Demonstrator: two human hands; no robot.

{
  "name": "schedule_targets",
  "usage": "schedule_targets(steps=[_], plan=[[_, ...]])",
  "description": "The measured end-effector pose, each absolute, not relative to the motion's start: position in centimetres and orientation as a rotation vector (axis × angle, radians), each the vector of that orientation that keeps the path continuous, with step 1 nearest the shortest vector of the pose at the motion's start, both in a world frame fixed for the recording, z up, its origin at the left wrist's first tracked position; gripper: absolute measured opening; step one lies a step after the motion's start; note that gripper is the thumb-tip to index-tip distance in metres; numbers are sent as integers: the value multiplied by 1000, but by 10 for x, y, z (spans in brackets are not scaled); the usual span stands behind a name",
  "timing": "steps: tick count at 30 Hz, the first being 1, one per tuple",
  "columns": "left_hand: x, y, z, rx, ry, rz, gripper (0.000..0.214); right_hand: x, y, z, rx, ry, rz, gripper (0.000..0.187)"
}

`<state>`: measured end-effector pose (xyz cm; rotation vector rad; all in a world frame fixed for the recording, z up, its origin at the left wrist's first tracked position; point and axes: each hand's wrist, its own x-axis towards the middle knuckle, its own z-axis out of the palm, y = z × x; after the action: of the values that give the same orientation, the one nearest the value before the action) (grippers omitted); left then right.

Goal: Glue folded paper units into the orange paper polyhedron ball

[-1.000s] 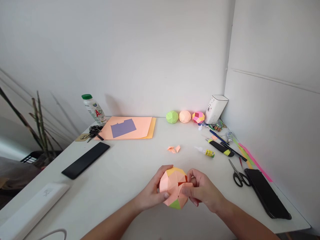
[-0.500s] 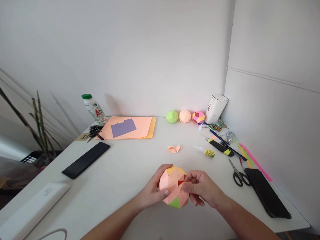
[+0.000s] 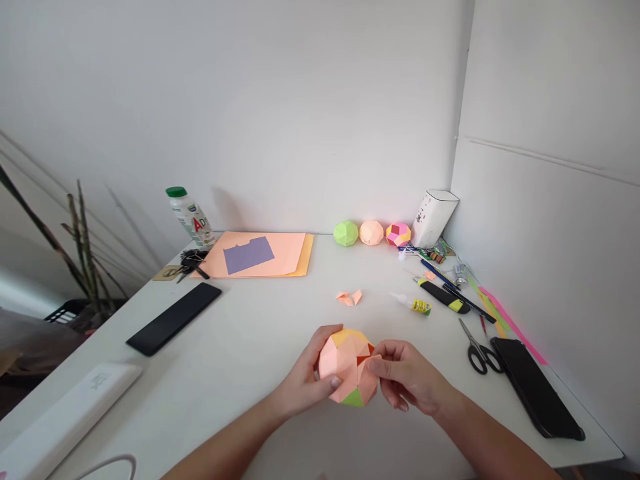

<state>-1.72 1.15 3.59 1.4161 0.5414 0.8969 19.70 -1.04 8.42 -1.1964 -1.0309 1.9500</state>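
Observation:
A faceted paper ball (image 3: 345, 370), mostly pale peach with a yellow patch on top and a green one below, is held above the near part of the table. My left hand (image 3: 313, 373) wraps its left side, the thumb lying across the front. On the right, my right hand (image 3: 407, 377) pinches a peach paper flap (image 3: 371, 367) of the ball between thumb and fingers. Beside that flap a dark orange gap opens into the ball. Small folded peach paper pieces (image 3: 349, 297) lie beyond the hands, with a yellow glue bottle (image 3: 420, 306) to their right.
Scissors (image 3: 480, 350), a black phone (image 3: 537, 387) and a utility knife (image 3: 443, 295) lie on the right. Three paper balls (image 3: 371, 233) line the wall. Left are paper sheets (image 3: 295, 257), a bottle (image 3: 190, 217), a black slab (image 3: 175, 319) and a white power strip (image 3: 75, 417).
The ball has tipped slightly, its green patch now higher and the orange gap a little wider. Both hands keep their hold. The whole view has shifted slightly.

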Motion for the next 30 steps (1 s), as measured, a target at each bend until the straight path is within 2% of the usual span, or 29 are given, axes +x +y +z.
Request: schedule_targets(steps=[30], plan=[[-18,12,42,1594,596,879,62,194,-12,85,-1175,-983,1970,38]])
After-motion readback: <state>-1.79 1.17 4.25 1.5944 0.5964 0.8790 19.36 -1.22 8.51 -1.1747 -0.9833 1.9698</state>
